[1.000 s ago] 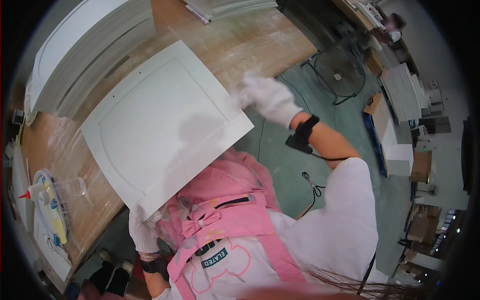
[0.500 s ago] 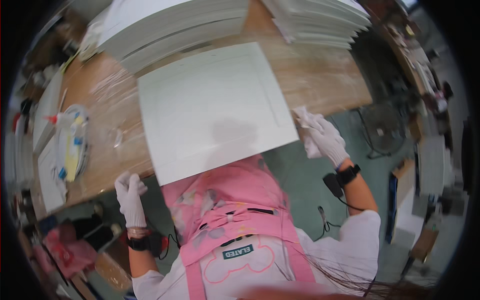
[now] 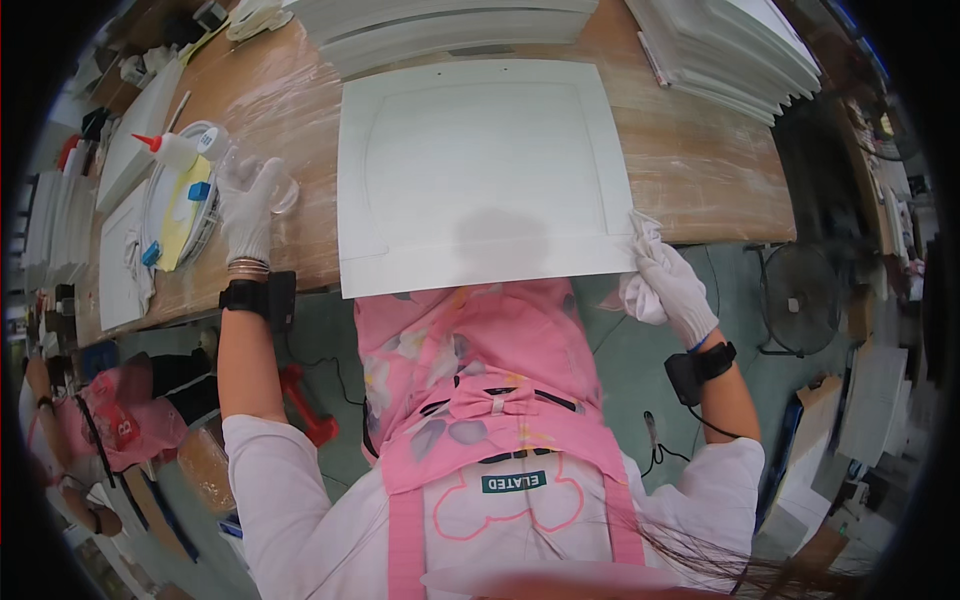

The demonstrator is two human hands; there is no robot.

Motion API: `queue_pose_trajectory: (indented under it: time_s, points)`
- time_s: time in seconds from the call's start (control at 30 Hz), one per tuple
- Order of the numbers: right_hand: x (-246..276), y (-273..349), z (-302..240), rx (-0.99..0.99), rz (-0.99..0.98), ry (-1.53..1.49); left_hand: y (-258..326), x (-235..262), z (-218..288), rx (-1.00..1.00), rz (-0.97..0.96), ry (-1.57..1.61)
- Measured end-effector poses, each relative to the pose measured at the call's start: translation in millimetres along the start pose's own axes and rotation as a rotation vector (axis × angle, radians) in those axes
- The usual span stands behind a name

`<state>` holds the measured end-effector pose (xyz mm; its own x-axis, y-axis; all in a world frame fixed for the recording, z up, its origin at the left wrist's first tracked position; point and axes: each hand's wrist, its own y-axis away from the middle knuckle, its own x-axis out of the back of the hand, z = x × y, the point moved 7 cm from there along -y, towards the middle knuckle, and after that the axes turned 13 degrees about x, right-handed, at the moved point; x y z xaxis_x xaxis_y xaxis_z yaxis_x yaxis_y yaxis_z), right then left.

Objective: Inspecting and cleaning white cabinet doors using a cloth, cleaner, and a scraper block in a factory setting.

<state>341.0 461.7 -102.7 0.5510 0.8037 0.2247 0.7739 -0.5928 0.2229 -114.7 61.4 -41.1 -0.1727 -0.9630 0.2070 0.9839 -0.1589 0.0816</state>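
A flat white panel with a shallow framed outline lies on the table, its front edge overhanging toward me. My right hand, in a white knit glove, is closed on a bunched white cloth at the panel's front right corner. My left hand, gloved the same way, reaches over the table left of the panel with its fingers apart and nothing seen in it. Close by its fingers is a clear round object. Just left is a round tray with a red-tipped white squeeze bottle, a yellow cloth and small blue pieces.
Behind the panel rises a stack of white panels, with another stack at the back right. The wooden table is covered in clear film. A fan stands on the floor at right. Another person is at lower left.
My left hand has moved from the table's front edge up and forward, to beside the tray. The right hand, with the cloth, now touches the panel's corner. The whole view has shifted.
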Motion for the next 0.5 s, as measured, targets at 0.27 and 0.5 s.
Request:
queue_pose_trajectory:
  time_s: [0.27, 0.5]
  points:
    - [48, 15, 20, -0.012, 0.095, -0.259, 75, 24, 6, -0.030, -0.158, -0.331]
    - [29, 20, 7, -0.048, 0.076, -0.120, 147, 10, 46, -0.350, -0.215, -0.842]
